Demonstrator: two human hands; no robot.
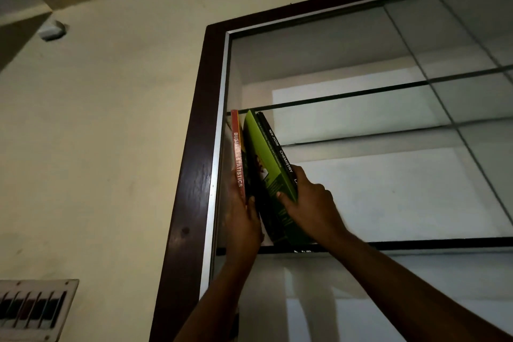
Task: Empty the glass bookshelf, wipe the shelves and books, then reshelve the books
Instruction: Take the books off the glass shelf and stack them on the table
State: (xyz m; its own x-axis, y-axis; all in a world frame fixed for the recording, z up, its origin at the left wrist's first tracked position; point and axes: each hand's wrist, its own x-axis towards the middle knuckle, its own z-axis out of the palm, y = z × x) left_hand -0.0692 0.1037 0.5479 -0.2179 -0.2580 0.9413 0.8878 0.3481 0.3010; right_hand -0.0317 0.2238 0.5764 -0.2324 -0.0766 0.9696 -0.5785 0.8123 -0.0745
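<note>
Looking up into a glass bookshelf (388, 175) with a dark frame (194, 147). On a glass shelf (430, 244), at the far left end, just beside the frame: three books, side by side and touching. First a red book (237, 158), almost straight up. Next a green book (265, 158) and a black book (279, 144), both tilted, tops leaning left onto the red book. Left hand (243, 219) gripping the low part of the red book, thumb in front, fingers tucked behind it by the frame. Right hand (308, 203) gripping the green book and black book together, thumb on the green cover, fingers curled over the black spine. Low part of the green book between the two hands. Just above the book tops, an upper shelf (361, 96). Low on the wall (111, 119) at the left, a switch board (33, 311).
</note>
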